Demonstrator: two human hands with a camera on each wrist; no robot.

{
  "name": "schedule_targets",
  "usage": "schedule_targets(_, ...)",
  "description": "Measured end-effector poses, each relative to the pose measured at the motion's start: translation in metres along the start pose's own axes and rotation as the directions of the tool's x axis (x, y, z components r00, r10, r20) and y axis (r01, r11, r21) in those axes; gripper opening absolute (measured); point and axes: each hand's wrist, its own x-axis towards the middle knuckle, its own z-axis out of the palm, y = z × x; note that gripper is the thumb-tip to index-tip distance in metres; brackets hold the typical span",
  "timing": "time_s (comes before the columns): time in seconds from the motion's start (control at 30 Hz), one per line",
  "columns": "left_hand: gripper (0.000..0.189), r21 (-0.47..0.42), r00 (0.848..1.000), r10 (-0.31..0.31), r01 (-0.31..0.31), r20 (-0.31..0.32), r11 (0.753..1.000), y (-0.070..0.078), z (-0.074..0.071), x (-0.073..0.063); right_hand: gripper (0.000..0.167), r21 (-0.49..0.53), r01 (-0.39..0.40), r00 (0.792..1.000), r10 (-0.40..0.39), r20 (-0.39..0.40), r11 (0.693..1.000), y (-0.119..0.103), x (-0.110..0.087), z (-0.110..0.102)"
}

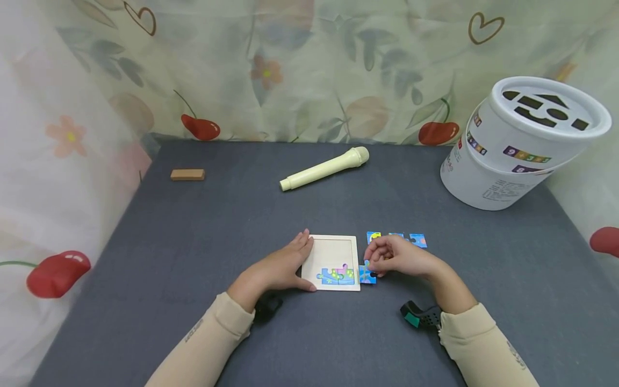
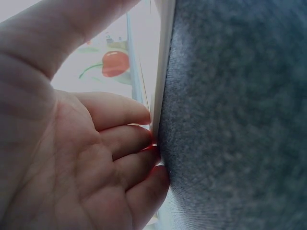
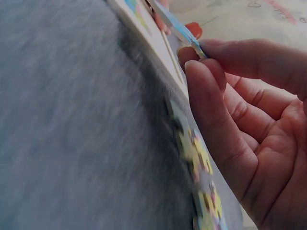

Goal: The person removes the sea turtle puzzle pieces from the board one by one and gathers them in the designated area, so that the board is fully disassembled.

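A square, pale wooden puzzle tray lies on the table, with joined blue and pink jigsaw pieces in its lower right part. My left hand rests at the tray's left side, fingertips touching its edge and thumb at the near left corner. Between thumb and fingers, my right hand pinches a blue puzzle piece by the tray's right edge. The right wrist view shows this piece tilted at the fingertips. Loose puzzle pieces lie just beyond the right hand, which partly hides some.
A cream toy microphone lies farther back on the dark table. At the back left is a small wooden block. A white bucket with a shape-slotted lid stands at the back right, before a patterned curtain.
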Motion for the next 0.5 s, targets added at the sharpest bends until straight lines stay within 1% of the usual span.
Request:
schedule_targets(0.27, 0.102, -0.010, 1.000, -0.001, 0.001, 0.001, 1.000, 0.001, -0.001, -0.001, 0.022, 0.006, 0.012, 1.000, -0.012, -0.009, 1.000, 0.010, -0.016, -0.002)
schedule_targets(0.5, 0.102, -0.010, 1.000, 0.000, 0.000, -0.001, 1.000, 0.000, 0.000, 0.000, 0.022, -0.030, -0.010, 0.999, 0.009, -0.052, 1.000, 0.013, -0.024, 0.000)
